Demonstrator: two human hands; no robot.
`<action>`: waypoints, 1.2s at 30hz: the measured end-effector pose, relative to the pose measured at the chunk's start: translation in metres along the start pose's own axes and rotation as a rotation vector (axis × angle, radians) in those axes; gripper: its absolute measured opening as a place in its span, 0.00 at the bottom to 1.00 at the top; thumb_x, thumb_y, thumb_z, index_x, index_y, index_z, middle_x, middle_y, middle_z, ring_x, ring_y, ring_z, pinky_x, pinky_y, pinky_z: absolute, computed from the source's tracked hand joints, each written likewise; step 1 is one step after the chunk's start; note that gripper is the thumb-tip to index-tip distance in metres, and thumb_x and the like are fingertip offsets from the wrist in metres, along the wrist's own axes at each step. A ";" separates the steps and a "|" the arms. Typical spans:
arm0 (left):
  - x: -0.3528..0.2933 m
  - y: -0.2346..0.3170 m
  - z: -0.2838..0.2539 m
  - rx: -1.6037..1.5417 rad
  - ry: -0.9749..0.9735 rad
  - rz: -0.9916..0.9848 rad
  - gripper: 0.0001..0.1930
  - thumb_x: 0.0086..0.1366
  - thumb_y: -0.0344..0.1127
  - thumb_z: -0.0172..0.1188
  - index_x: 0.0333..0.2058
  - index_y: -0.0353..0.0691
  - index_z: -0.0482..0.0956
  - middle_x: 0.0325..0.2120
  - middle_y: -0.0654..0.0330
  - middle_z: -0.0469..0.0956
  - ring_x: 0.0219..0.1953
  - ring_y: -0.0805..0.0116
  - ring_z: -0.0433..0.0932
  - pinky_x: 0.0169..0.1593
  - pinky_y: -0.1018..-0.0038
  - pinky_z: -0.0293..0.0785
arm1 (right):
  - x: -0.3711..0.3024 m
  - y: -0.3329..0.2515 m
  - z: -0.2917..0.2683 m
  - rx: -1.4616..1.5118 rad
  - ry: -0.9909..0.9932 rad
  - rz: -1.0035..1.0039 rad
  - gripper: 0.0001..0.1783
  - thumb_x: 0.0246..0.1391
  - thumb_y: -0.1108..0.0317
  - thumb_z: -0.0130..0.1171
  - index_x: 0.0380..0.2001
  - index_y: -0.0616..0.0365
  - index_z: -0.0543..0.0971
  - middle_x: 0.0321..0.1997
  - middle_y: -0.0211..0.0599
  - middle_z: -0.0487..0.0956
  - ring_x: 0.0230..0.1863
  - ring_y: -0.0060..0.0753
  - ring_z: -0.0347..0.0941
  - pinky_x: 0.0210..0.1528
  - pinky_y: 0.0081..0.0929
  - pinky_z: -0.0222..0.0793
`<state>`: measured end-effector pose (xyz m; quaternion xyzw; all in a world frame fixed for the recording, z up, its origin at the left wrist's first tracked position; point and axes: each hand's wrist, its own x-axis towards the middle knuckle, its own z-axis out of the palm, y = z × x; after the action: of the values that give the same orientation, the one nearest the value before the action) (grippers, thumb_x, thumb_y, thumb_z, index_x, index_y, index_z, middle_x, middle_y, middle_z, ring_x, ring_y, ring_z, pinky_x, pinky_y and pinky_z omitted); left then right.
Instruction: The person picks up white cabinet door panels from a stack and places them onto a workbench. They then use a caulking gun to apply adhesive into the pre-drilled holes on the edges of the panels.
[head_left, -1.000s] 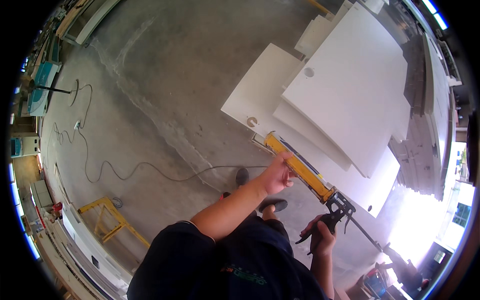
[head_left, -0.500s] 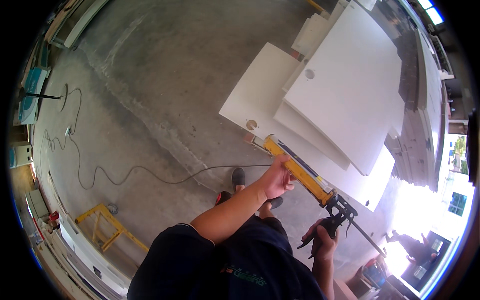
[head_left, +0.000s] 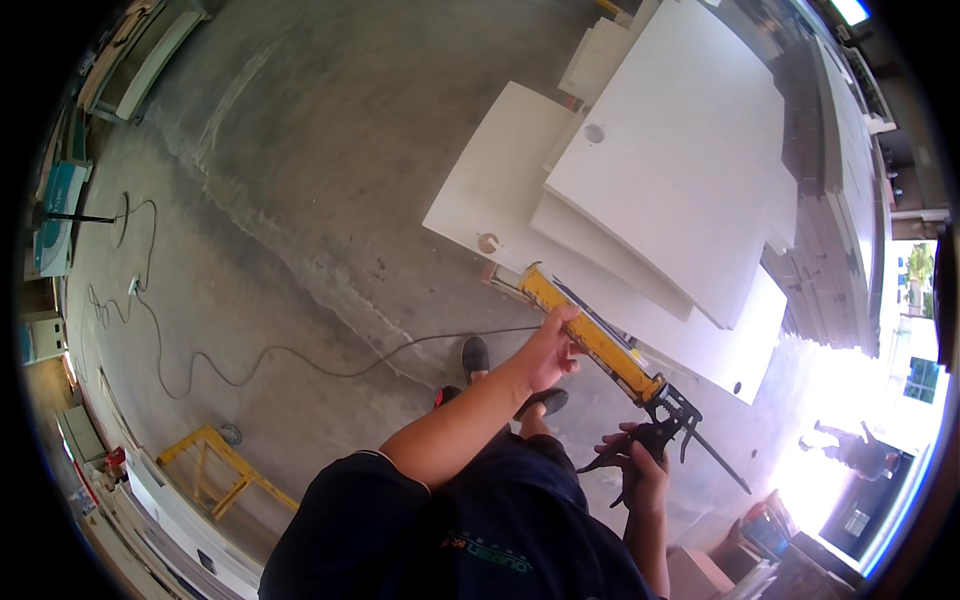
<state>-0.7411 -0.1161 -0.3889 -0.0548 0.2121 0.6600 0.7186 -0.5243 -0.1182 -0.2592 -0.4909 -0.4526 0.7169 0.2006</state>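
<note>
A yellow caulking gun [head_left: 600, 345] with a black handle and trigger slants in front of my body, its front end toward the white boards. Around the middle of its yellow barrel, my left hand [head_left: 548, 352] is closed. My right hand [head_left: 645, 468] is at the black handle, with some fingers loosely spread by the trigger. A thin dark plunger rod [head_left: 722, 465] sticks out from the gun's rear. Inside the barrel lies a cartridge, mostly hidden. Beyond the barrel lie stacked white boards [head_left: 680, 170], some with round holes.
A dark cable [head_left: 270, 350] winds across the concrete floor [head_left: 330, 130]. At the lower left stands a yellow metal frame [head_left: 230, 460]. More stacked panels [head_left: 835, 200] line the right side, near a bright opening. Another person [head_left: 855, 450] is at the far right.
The boards and floor have shifted slightly left and up in view. My right-hand fingers have loosened from around the handle and spread. The left hand still holds the barrel.
</note>
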 end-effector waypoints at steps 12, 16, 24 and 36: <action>-0.016 -0.021 0.026 0.158 0.355 0.126 0.19 0.54 0.52 0.57 0.35 0.41 0.73 0.28 0.64 0.74 0.25 0.75 0.71 0.22 0.78 0.61 | 0.001 0.050 -0.039 0.118 0.554 -0.117 0.27 0.53 0.65 0.57 0.54 0.62 0.63 0.47 0.45 0.69 0.39 0.32 0.72 0.30 0.31 0.76; -0.028 -0.033 0.040 0.306 0.412 0.223 0.21 0.54 0.51 0.59 0.34 0.36 0.74 0.25 0.62 0.73 0.21 0.76 0.70 0.18 0.81 0.62 | 0.000 0.051 -0.031 -0.279 0.701 -0.106 0.36 0.43 0.61 0.68 0.52 0.64 0.63 0.45 0.42 0.68 0.35 0.28 0.71 0.27 0.26 0.72; -0.038 -0.081 0.072 0.558 0.482 0.307 0.19 0.55 0.48 0.62 0.33 0.35 0.75 0.24 0.64 0.73 0.19 0.80 0.69 0.16 0.83 0.65 | 0.003 0.098 -0.068 -0.693 0.852 -0.010 0.31 0.34 0.56 0.70 0.37 0.69 0.71 0.31 0.48 0.77 0.34 0.41 0.74 0.39 0.33 0.69; -0.042 -0.219 0.150 1.110 0.005 0.254 0.20 0.54 0.48 0.63 0.34 0.35 0.75 0.26 0.60 0.77 0.24 0.72 0.75 0.27 0.75 0.72 | -0.057 0.178 -0.162 -0.084 0.937 -0.076 0.30 0.43 0.59 0.66 0.46 0.62 0.66 0.31 0.35 0.72 0.21 0.22 0.68 0.15 0.19 0.63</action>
<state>-0.4952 -0.1284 -0.2819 0.3555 0.5337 0.5306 0.5543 -0.3279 -0.1776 -0.3977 -0.7522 -0.3598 0.3913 0.3893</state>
